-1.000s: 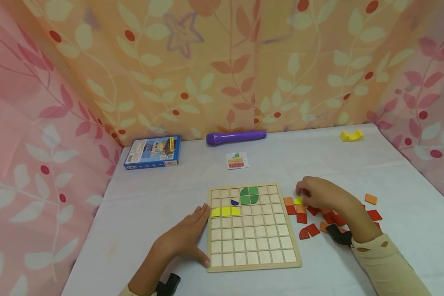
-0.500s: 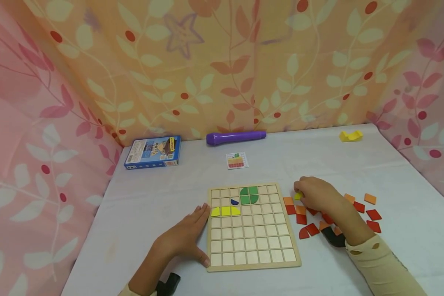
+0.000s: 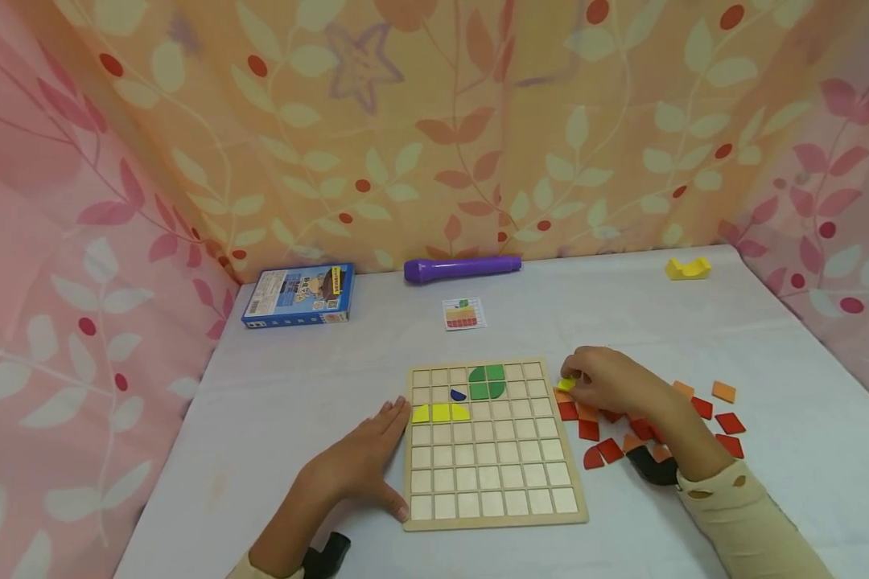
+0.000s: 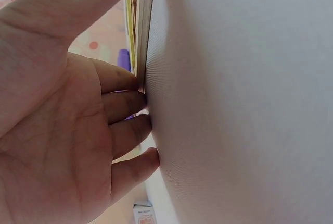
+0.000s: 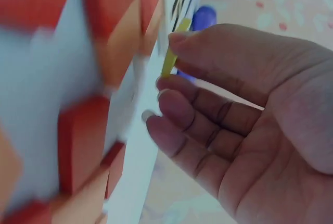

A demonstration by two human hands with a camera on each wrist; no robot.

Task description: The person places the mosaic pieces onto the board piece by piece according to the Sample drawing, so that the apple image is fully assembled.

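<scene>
My left hand (image 3: 355,458) rests along the left edge of a wooden grid board (image 3: 496,526), its extended fingers and thumb touching the frame. Between thumb and fingers my right hand (image 3: 611,378) pinches a yellow tile (image 5: 170,57), just off the board's upper right edge. In the grid lie a row of yellow tiles (image 3: 441,412), a green leaf-like group of tiles (image 3: 487,382) near the top, and a small dark blue piece (image 3: 459,395). Beneath and around the right hand are scattered red tiles (image 3: 610,449) and orange tiles (image 3: 724,392).
Behind the board lies a small pattern card (image 3: 463,314). Farther back are a blue box (image 3: 300,295), a purple microphone-shaped object (image 3: 463,269) and a yellow notched block (image 3: 688,268). Patterned curtains (image 3: 434,161) enclose the white table's back and sides.
My right hand has lifted the yellow tile from among the loose tiles and moved left toward the board. The left hand stays at the board's edge.
</scene>
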